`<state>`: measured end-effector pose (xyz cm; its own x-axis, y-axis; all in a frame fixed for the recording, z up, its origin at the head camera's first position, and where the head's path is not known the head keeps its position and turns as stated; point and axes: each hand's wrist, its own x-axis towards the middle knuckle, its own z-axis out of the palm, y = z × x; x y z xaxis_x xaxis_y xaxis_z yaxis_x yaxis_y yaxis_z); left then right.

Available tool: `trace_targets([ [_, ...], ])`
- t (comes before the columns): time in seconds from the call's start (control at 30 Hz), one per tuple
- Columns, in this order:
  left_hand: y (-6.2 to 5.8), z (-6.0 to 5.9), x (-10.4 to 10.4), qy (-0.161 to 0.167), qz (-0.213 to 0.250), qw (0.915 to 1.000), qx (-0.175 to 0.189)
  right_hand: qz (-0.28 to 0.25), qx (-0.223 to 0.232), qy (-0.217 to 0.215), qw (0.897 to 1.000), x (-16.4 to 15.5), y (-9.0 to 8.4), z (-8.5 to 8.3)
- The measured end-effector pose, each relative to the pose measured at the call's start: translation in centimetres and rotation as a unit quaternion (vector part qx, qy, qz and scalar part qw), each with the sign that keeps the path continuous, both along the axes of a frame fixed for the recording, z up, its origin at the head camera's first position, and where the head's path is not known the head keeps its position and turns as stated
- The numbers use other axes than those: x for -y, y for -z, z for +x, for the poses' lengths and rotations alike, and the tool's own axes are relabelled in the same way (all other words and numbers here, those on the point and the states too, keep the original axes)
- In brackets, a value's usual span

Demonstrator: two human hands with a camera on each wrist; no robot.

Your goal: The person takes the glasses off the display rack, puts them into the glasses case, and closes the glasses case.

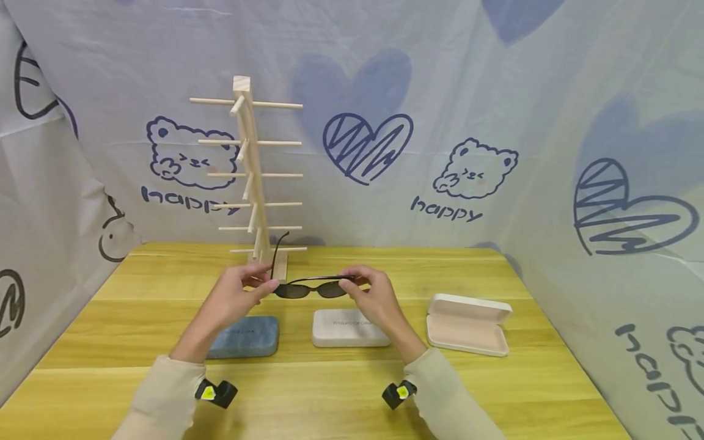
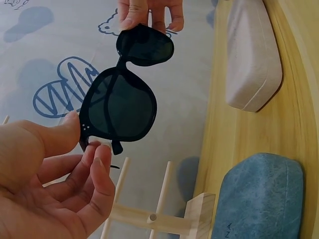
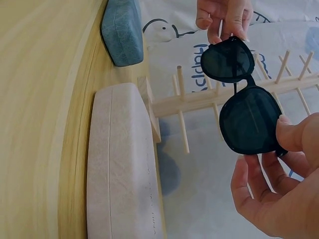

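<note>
Black sunglasses with dark lenses are held up between both hands above the table. My left hand pinches the frame's left end between thumb and fingers. The other end is pinched by my right hand. In the head view one temple rises from the left end, while the other seems to lie across behind the lenses. Both lenses of the sunglasses show large in the left wrist view. Below the hands lie a blue glasses case and a white glasses case, both closed.
A wooden display rack with several pegs stands at the back, just behind the left hand. On the right, a pale glasses case lies with its lid up. Printed cloth hangs behind and beside the wooden table.
</note>
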<state>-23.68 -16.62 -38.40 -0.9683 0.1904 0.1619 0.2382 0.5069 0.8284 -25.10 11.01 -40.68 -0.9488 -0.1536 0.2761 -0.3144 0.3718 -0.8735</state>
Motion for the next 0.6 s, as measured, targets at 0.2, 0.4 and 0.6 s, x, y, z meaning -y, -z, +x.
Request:
trace_targets([
  [0.2, 0.40, 0.03, -0.25, 0.002, -0.008, 0.9998, -0.017, 0.020, 0.004, -0.002, 1.000, -0.37, 0.34, -0.05],
  [0.4, 0.70, 0.04, -0.54, 0.009, -0.010, 0.9996, -0.024, 0.028, 0.011, 0.005, 1.000, -0.76, 0.30, -0.02],
  [0.6, 0.80, 0.02, -0.79, 0.021, -0.011, 0.9993, -0.029, 0.025, 0.025, 0.021, 0.999, -0.97, 0.20, -0.15],
])
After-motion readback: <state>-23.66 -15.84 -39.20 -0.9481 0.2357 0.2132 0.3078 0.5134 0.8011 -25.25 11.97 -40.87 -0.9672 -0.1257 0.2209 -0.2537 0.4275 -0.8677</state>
